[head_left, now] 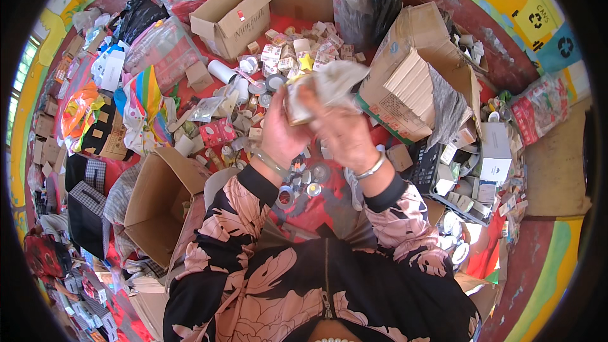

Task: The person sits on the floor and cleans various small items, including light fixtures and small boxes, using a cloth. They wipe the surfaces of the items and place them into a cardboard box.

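Out in front of my chest, my left hand (282, 130) grips a small pale, block-shaped item (297, 101) with a yellowish edge; its exact kind is unclear. My right hand (345, 132) is smeared by motion right beside it, its fingers at the item's side. A whitish cloth (342, 82) spreads from the top of the right hand and looks pinched in it, also blurred. Just beyond both hands lies a heap of small printed boxes (304, 50) on a red sheet. Below them are several round lids and tins (313, 189).
An upright cardboard carton (231, 22) stands at the far left, an open one (158, 206) at the near left. To the right are a torn carton (411, 69) and a black crate (459, 206) filled with small boxes. A dark plastic bag (364, 3) stands at the back.
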Demonstrator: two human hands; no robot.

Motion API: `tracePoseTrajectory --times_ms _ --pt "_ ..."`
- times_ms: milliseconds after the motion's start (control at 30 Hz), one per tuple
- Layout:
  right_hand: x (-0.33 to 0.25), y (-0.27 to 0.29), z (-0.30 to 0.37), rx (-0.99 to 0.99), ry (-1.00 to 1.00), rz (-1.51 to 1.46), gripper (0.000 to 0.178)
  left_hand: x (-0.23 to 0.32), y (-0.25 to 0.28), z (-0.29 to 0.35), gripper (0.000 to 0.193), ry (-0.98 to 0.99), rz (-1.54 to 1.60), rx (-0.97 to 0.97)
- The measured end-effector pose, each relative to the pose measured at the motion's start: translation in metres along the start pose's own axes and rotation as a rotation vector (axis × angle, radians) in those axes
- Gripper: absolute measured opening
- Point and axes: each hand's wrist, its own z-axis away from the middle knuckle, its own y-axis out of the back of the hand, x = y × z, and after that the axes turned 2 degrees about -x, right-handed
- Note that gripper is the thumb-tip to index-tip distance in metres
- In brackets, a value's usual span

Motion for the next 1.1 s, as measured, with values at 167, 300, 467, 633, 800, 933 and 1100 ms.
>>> tracePoseTrajectory --times_ms 167,300,467,633,800,933,1100 --pt "-0.010 -0.011 0.001 -0.135 -0.149 -0.043 0.037 -0.006 -0.004 -0.001 0.051 -0.089 -0.129 0.169" --pt "0.006 -0.010 -0.005 0.042 -0.163 -0.074 0.036 -0.003 0.004 0.006 0.048 -0.141 -0.748 0.137" --pt "0.010 -0.005 -0.001 0.138 -0.648 -1.208 0.034 0.005 0.006 0.008 0.049 -0.310 -1.150 -0.047" --pt "0.022 0.004 0.004 0.264 -0.836 -1.400 0.031 0.010 -0.007 0.011 0.059 -0.431 -1.268 -0.212" --pt "0.039 0.029 0.005 0.626 -0.719 -1.426 0.034 0.005 -0.008 0.009 0.058 -0.400 -1.111 -0.130" --pt "0.015 0.022 0.005 0.262 -0.539 -0.861 0.033 0.010 0.011 0.001 0.060 -0.470 -1.523 -0.155" --pt "0.021 0.006 0.006 0.053 -0.424 -0.345 0.045 0.007 0.000 0.004 0.062 -0.524 -1.624 -0.179"
